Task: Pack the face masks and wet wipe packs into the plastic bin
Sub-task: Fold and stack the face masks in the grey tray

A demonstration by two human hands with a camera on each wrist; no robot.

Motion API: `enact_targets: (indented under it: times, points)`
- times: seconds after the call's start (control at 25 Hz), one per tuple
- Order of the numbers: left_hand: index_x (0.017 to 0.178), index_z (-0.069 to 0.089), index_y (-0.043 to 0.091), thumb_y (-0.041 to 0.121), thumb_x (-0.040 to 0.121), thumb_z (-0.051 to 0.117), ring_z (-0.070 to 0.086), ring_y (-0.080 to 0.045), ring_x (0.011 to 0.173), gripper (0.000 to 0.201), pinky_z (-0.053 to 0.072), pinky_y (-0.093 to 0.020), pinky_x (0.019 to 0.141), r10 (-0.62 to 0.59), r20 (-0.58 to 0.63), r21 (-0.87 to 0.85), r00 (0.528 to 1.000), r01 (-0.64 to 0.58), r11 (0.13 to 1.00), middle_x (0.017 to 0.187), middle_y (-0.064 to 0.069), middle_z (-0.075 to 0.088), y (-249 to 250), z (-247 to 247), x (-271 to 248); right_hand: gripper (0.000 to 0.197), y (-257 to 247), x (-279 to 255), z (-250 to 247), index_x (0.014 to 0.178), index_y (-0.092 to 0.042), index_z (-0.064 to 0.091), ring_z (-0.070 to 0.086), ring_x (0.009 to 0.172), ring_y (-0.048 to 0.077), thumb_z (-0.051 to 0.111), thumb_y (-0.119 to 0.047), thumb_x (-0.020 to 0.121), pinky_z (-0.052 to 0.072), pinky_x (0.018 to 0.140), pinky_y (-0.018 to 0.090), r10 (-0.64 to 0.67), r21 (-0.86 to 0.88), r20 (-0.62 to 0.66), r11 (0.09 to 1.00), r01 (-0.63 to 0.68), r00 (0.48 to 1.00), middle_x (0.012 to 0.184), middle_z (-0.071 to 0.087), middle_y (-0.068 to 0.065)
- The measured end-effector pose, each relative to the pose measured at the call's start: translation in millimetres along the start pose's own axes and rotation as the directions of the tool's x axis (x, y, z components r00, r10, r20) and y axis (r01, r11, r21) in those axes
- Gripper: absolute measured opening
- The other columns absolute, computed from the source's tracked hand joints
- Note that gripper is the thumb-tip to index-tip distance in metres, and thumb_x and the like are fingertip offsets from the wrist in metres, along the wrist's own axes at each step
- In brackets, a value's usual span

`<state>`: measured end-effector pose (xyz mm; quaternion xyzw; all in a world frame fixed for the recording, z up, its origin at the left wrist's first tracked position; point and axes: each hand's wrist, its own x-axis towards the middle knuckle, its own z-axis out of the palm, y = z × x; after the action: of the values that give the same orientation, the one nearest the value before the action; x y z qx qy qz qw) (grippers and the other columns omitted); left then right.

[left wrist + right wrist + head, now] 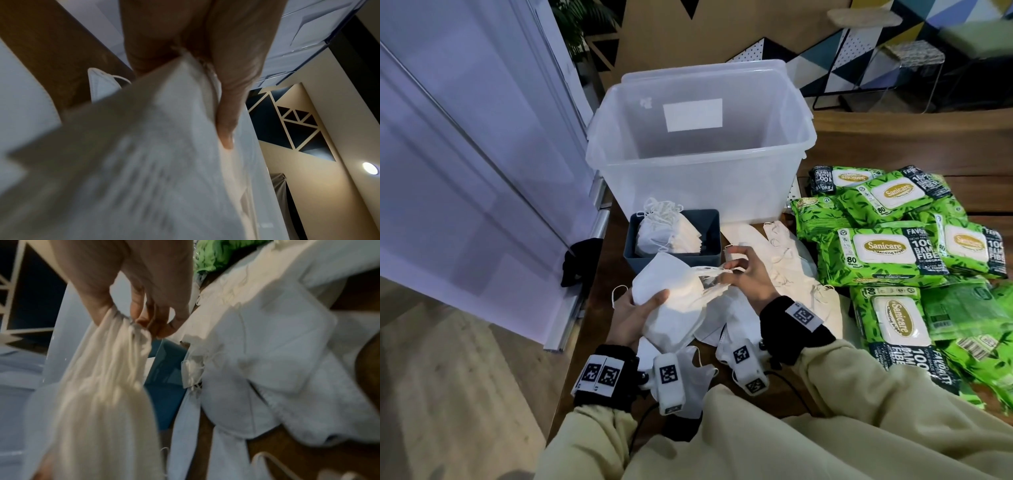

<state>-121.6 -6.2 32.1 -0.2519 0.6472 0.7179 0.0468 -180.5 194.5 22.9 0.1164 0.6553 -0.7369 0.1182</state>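
A stack of white face masks (pixel 674 301) is held above the table between both hands. My left hand (pixel 635 317) grips its near left side, thumb on top (pixel 226 113). My right hand (pixel 744 274) pinches the bunched ear loops (pixel 131 331) at the stack's right end. More masks lie loose on the table (pixel 791 260) and under the hands (pixel 277 369). Behind them stands the clear plastic bin (pixel 698 164), with nothing visible inside. Green wet wipe packs (pixel 883 253) are piled to the right.
A small dark blue box (pixel 709 226) holding several masks sits just in front of the bin. The wooden table's left edge (pixel 582 325) drops off beside a white sliding door (pixel 465 154). A black cloth (pixel 578 260) hangs at that edge.
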Motion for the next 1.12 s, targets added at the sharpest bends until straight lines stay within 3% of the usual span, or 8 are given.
enact_targets:
  times: [0.12, 0.32, 0.52, 0.64, 0.76, 0.92, 1.04, 1.12]
  points:
    - [0.103, 0.061, 0.008, 0.012, 0.077, 0.074, 0.067, -0.023, 0.086, 0.03, 0.056, -0.034, 0.073, -0.03, 0.013, -0.005, 0.999, 0.03, 1.0, 0.1, -0.01, 0.069, 0, 4, 2, 0.055, -5, 4, 2, 0.111, -0.01, 0.048, 0.051, 0.068, 0.015, 0.054, 0.025, 0.07, 0.044, 0.063, 0.026, 0.056, 0.157, -0.058, 0.987, -0.046, 0.997, 0.076, 0.05, 0.004]
    - [0.092, 0.06, 0.014, 0.009, 0.08, 0.071, 0.065, -0.014, 0.073, 0.017, 0.053, -0.022, 0.054, -0.033, 0.015, -0.006, 0.999, 0.033, 0.999, 0.086, -0.002, 0.068, 1, -1, 5, 0.053, -2, 3, 8, 0.117, -0.015, 0.046, 0.053, 0.078, 0.018, 0.052, 0.019, 0.077, 0.037, 0.065, 0.025, 0.201, 0.196, 0.082, 0.957, -0.214, 0.976, 0.094, 0.055, 0.007]
    - [0.098, 0.062, 0.009, 0.01, 0.079, 0.072, 0.066, -0.017, 0.074, 0.023, 0.054, -0.023, 0.054, -0.06, 0.017, -0.018, 0.998, 0.061, 0.998, 0.089, -0.006, 0.069, -1, 1, 5, 0.063, -10, 3, 1, 0.126, -0.012, 0.045, 0.054, 0.076, 0.015, 0.057, 0.021, 0.072, 0.038, 0.063, 0.024, 0.142, 0.18, 0.047, 0.973, -0.148, 0.989, 0.089, 0.055, 0.005]
    - [0.107, 0.063, 0.005, 0.012, 0.079, 0.072, 0.068, -0.026, 0.088, 0.03, 0.057, -0.035, 0.073, -0.075, -0.013, -0.097, 0.997, 0.073, 0.993, 0.101, -0.012, 0.07, -1, -5, 10, 0.058, -10, -2, 4, 0.13, -0.017, 0.037, 0.056, 0.092, 0.016, 0.065, -0.002, 0.083, 0.043, 0.079, 0.028, 0.133, 0.085, 0.199, 0.985, -0.152, 0.971, 0.103, 0.054, 0.001]
    - [0.113, 0.062, 0.001, 0.014, 0.077, 0.075, 0.066, -0.03, 0.096, 0.041, 0.053, -0.043, 0.085, -0.102, -0.075, -0.159, 0.992, 0.089, 0.983, 0.107, -0.013, 0.069, -3, -1, 18, 0.047, 6, -19, 5, 0.126, -0.018, 0.037, 0.056, 0.104, 0.026, 0.063, -0.028, 0.087, 0.044, 0.093, 0.038, 0.259, -0.137, 0.348, 0.965, -0.225, 0.901, 0.117, 0.054, 0.009]
    - [0.111, 0.061, -0.004, 0.018, 0.068, 0.082, 0.067, -0.032, 0.092, 0.053, 0.055, -0.048, 0.083, -0.118, -0.111, -0.275, 0.987, 0.084, 0.958, 0.106, -0.015, 0.069, 1, 25, 26, 0.041, 14, -30, 23, 0.114, -0.011, 0.055, 0.061, 0.091, 0.017, 0.069, -0.029, 0.08, 0.047, 0.091, 0.03, 0.374, -0.175, 0.59, 0.924, -0.339, 0.715, 0.109, 0.061, 0.008]
    - [0.11, 0.058, -0.001, 0.018, 0.078, 0.074, 0.066, -0.023, 0.08, 0.04, 0.056, -0.027, 0.056, -0.076, -0.127, -0.351, 0.989, 0.027, 0.936, 0.095, -0.01, 0.068, 14, 41, 30, 0.037, -4, -17, 44, 0.119, -0.01, 0.052, 0.06, 0.095, 0.014, 0.063, -0.002, 0.085, 0.051, 0.085, 0.024, 0.198, -0.126, 0.513, 0.98, -0.154, 0.835, 0.115, 0.061, 0.008]
    - [0.11, 0.061, 0.004, 0.019, 0.081, 0.072, 0.066, -0.027, 0.088, 0.035, 0.059, -0.029, 0.06, -0.042, -0.069, -0.349, 0.997, 0.016, 0.937, 0.103, -0.015, 0.067, 30, 40, 37, 0.053, -19, -1, 48, 0.13, -0.007, 0.042, 0.06, 0.101, 0.023, 0.062, 0.007, 0.082, 0.055, 0.077, 0.027, 0.108, -0.136, 0.433, 0.989, -0.054, 0.895, 0.124, 0.057, 0.014]
